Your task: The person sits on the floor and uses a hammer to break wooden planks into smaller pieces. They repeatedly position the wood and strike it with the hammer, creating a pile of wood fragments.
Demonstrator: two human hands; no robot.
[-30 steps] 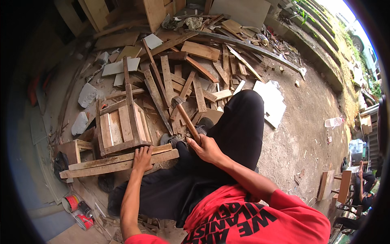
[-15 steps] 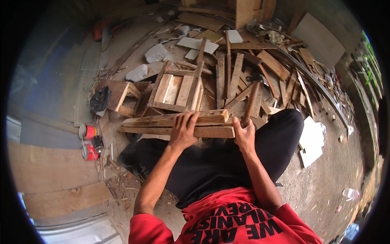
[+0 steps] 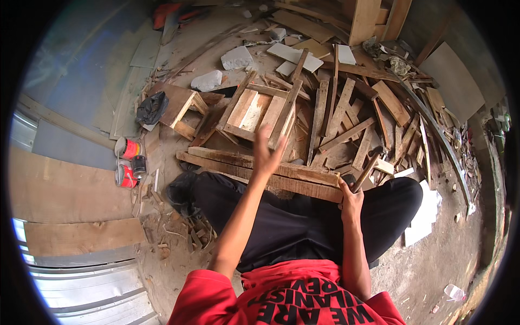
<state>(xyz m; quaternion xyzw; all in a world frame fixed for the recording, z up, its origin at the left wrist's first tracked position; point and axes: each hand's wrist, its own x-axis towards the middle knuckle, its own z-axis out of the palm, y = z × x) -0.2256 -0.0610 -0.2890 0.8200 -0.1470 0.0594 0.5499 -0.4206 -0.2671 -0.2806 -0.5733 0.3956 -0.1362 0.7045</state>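
Note:
Two long wooden battens [image 3: 309,187] lie side by side across my lap, slanting down toward the right. My left hand [image 3: 267,156] is raised just over them, slightly blurred, with its fingers apart and nothing in it. My right hand [image 3: 351,201] is closed around the wooden handle of what looks like a hammer [image 3: 366,171], which slants up to the right; its dark head is hard to make out. The thumb side of that hand is against the battens' right end. Beyond the left hand stands a wooden frame [image 3: 259,111] with slats.
Scrap planks [image 3: 338,114] are heaped ahead and to the right. Red cans [image 3: 128,148] stand at the left, near a black plastic bag [image 3: 152,108]. White board pieces [image 3: 422,216] lie beside my right knee. A long metal strip [image 3: 441,143] crosses the right side.
My left hand has let go of the battens and risen above them. My right hand, still holding the hammer, has moved lower and right in the picture. The battens now slant more; the view has shifted.

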